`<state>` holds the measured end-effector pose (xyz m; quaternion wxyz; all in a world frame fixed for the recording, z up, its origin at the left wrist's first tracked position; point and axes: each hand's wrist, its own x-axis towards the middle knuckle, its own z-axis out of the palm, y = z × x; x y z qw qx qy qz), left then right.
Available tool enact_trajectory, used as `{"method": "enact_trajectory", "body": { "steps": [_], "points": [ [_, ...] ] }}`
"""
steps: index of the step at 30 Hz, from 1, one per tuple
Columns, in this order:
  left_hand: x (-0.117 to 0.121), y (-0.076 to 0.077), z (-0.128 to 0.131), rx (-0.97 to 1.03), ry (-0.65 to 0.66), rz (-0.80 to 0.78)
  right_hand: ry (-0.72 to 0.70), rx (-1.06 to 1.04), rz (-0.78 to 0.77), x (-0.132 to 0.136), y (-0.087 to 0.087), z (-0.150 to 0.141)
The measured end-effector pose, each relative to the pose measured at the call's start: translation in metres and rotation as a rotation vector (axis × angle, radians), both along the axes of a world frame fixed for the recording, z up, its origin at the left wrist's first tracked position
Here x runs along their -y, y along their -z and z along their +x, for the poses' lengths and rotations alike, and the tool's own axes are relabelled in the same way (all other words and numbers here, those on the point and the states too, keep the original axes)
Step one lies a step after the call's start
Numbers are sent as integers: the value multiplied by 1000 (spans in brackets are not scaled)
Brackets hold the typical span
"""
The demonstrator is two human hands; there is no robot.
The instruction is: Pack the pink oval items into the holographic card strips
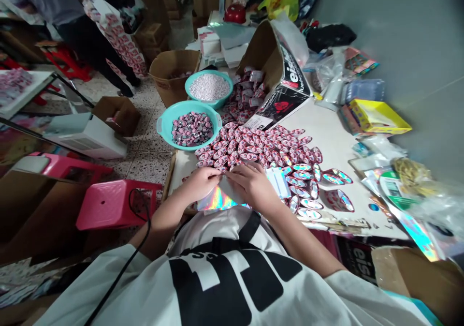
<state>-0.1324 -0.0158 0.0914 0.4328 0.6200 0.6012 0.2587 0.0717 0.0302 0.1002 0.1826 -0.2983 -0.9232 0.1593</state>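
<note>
Sheet (214,201) at the table's (328,127) near edge: smooth, glossy, iridescent foil look. Oval pieces (299,192) beside it: mirror-bright faces, base material unclear. Basins (163,133), left edge: smooth turquoise plastic; discs (192,128) in the front one shiny, metal-looking. Carton (259,45): matt brown cardboard inside. Bags (429,207), right edge: crinkled clear plastic. Stool (103,202): glossy pink plastic. Shirt (148,292): matt cloth.

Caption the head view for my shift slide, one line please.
Left hand and right hand close together at an iridescent sheet, with clustered small pieces and a turquoise basin beyond.
</note>
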Motion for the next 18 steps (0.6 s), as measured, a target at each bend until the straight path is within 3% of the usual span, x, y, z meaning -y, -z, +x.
{"method": "enact_trajectory", "body": {
  "steps": [5,8,10,13,15,18],
  "points": [
    [3,14,0,32,-84,-33,-42,-8,-109,7,9,-4],
    [0,17,-10,-32,-204,-23,-51,-33,-194,10,8,-4],
    [-3,22,-29,-157,-341,1,-75,-46,-307,11,4,0],
    [-4,39,-72,-402,-546,-11,-101,-117,-606,8,2,14],
    [0,58,-102,-488,-573,-71,-19,-231,-793,3,6,28],
    [8,91,-132,-445,-573,-134,252,-423,-1003,-4,20,46]
  ]
}}
